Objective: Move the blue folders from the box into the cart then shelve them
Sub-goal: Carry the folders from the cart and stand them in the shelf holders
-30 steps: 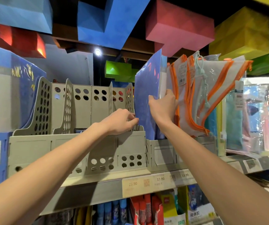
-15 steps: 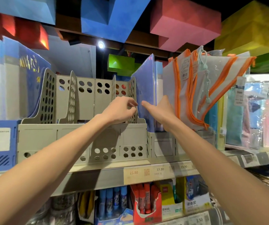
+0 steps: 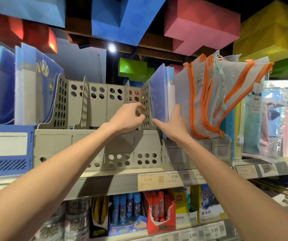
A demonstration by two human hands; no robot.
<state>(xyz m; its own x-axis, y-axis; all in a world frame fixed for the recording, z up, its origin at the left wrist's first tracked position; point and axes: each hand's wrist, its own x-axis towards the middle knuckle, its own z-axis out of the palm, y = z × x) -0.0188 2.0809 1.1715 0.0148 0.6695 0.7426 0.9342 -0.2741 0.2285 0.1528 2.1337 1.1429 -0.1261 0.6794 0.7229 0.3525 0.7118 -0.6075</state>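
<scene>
A few blue folders [image 3: 159, 94] stand upright on the top shelf, between the grey perforated file rack [image 3: 94, 143] and orange-zipped pouches [image 3: 207, 101]. My right hand [image 3: 174, 126] is just below and in front of the folders, fingers straight and thumb spread, holding nothing. My left hand [image 3: 129, 117] hovers at the rack's rightmost divider [image 3: 146, 108], fingers loosely curled with their tips at the divider's front edge. More blue folders [image 3: 32, 84] stand in a blue holder [image 3: 9, 145] at far left. No box or cart is in view.
The shelf edge [image 3: 157, 180] carries price tags. Below it sit boxes of glue sticks and liquid glue [image 3: 159, 211]. Clear plastic pouches [image 3: 279, 119] fill the shelf to the right. Coloured blocks hang overhead.
My right hand let go of the blue folders' edge and dropped lower, opening. My left hand loosened from the rack divider. The camera tilted down a little.
</scene>
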